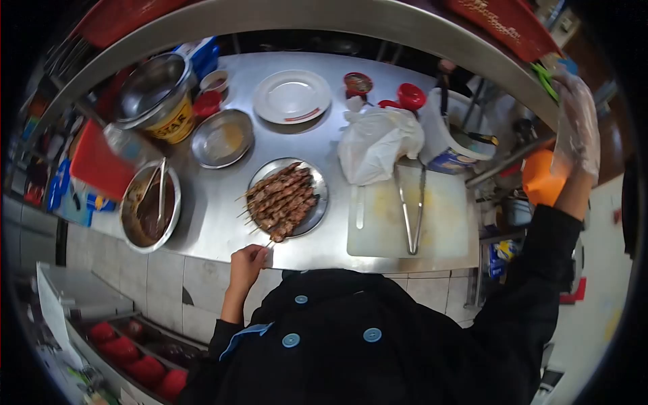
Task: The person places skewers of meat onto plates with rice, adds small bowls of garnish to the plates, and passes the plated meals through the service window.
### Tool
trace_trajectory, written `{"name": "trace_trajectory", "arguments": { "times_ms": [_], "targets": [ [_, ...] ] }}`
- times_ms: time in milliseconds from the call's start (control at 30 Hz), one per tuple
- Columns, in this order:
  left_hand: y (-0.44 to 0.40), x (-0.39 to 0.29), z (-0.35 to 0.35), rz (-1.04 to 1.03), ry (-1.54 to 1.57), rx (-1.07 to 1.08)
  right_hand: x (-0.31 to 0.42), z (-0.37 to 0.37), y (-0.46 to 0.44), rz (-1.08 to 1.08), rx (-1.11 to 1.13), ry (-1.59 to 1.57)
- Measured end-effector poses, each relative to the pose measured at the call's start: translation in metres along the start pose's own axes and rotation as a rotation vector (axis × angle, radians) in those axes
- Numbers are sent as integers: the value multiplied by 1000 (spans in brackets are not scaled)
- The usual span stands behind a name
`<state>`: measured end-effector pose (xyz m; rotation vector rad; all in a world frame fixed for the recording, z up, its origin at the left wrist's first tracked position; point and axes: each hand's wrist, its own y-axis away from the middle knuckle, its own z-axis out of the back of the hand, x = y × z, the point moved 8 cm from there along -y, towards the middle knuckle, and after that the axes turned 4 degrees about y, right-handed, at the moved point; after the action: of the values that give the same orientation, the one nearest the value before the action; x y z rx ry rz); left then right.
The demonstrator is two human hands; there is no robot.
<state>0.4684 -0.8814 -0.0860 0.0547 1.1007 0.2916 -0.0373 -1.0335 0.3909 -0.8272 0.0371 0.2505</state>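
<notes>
My left hand [248, 264] is at the table's front edge, its fingers closed on the stick end of a meat skewer [280, 233]. That skewer lies with several other browned meat skewers [283, 196] on a round metal plate [320, 212]. My right hand [577, 131], in a clear plastic glove, is raised at the far right beside the shelf. A bright green item [544, 82] and a bit of blue are close to its fingertips. Its fingers are blurred under the plastic, so whether it grips anything is unclear.
Left are a bowl of dark sauce [145, 226] with tongs, a metal plate [202, 150] and a yellow tub [174, 125]. A white plate [291, 94] sits behind. Right are a cutting board [442, 233] with tongs [409, 219], a white bag [378, 142] and a bucket [439, 121]. A metal shelf [324, 20] crosses overhead.
</notes>
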Motion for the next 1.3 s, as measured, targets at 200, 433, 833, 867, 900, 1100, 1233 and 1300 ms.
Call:
{"name": "trace_trajectory", "arguments": {
  "times_ms": [200, 433, 833, 867, 900, 1100, 1233, 1300],
  "targets": [
    [0, -13, -17, -36, -54, 154, -46, -28, -19, -178, 17, -13],
    [-6, -21, -29, 167, 96, 325, -79, -35, -29, -200, 159, 90],
    [-39, -61, 34, -256, -154, 40, 238, -124, 177, -99, 579, -158],
    [-47, -60, 38, -335, -200, 26, 273, -184, 244, -359, 940, -577],
    [-54, -63, 40, -415, -244, 13, 312, -222, 304, -319, 913, -924],
    [-81, -50, 14, -480, -490, 294, 435, -223, 370, -1325, 1081, -1527],
    [-92, -36, 7, -332, -222, 486, 439, -232, 374, -1264, 892, -1562],
    [-91, -33, 2, -253, -201, 572, 439, -227, 375, -1334, 865, -1483]
  ]
}}
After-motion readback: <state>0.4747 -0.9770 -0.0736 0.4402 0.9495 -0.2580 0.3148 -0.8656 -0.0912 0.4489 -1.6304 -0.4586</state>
